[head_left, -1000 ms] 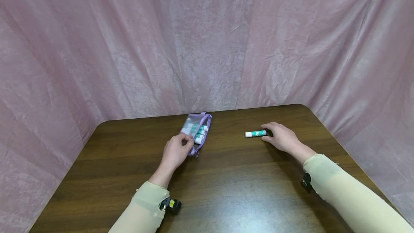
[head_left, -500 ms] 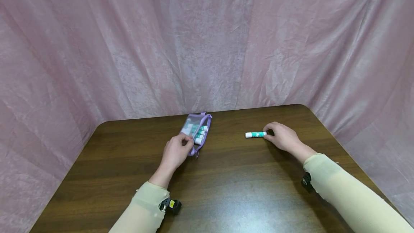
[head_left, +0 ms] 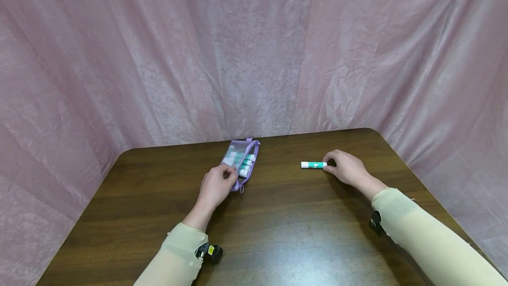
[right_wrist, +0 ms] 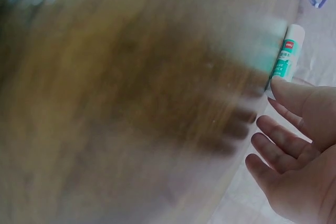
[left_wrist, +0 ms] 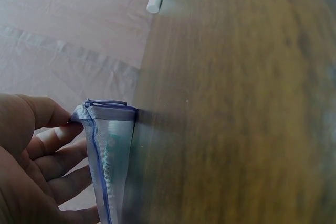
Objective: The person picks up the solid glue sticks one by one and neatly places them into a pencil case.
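Note:
A mesh zip pouch (head_left: 240, 145) with purple edging lies near the far edge of the table, its zipped side open to the right. Several green-and-white glue sticks (head_left: 245, 163) lie inside it. My left hand (head_left: 214, 185) pinches the pouch's near corner between thumb and forefinger, as the left wrist view confirms. Farther right, one loose glue stick (head_left: 312, 165) lies sideways, white cap pointing left. My right hand (head_left: 346, 169) pinches its right end with thumb and forefinger; in the right wrist view the other fingers (right_wrist: 278, 148) are spread apart from it.
The brown wooden table (head_left: 270, 220) has its far edge close behind the pouch. A pink curtain (head_left: 254, 56) hangs behind and on both sides. A small black camera (head_left: 214, 253) sits on the left wrist, another black camera (head_left: 375, 223) on the right.
My right thumb and forefinger have closed from around the loose glue stick's right end into a pinch on it. The left hand and the pouch have stayed in place.

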The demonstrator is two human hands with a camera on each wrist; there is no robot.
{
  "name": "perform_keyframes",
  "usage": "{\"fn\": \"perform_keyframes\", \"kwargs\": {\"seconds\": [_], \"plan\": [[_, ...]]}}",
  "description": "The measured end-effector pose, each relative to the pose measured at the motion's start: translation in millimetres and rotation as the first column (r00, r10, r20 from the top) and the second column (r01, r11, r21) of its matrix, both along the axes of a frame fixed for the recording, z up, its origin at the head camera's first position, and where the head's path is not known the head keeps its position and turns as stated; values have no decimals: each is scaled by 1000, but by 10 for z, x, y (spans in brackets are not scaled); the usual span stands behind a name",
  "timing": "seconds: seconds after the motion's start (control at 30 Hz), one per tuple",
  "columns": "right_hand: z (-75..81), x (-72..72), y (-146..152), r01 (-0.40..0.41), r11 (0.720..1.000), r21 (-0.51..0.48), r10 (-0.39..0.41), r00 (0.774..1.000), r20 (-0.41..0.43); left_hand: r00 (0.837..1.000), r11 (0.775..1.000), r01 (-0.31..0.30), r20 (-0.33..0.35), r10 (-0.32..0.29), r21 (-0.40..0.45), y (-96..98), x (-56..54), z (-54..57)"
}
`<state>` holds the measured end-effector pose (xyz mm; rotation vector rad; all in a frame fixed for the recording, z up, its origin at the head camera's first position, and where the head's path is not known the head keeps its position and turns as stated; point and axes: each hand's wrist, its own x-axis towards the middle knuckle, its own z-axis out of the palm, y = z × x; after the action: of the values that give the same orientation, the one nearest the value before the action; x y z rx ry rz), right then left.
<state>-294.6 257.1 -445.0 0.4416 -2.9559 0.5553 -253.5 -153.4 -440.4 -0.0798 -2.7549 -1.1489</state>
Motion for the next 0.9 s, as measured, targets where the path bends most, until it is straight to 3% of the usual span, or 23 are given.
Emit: {"fn": "perform_keyframes", "kwargs": {"seconds": [0.9], "plan": [[-1, -27, 20, 9, 1000, -16, -9, 1000, 22, 1000, 1000, 7, -1, -7, 4, 5, 17, 10]]}}
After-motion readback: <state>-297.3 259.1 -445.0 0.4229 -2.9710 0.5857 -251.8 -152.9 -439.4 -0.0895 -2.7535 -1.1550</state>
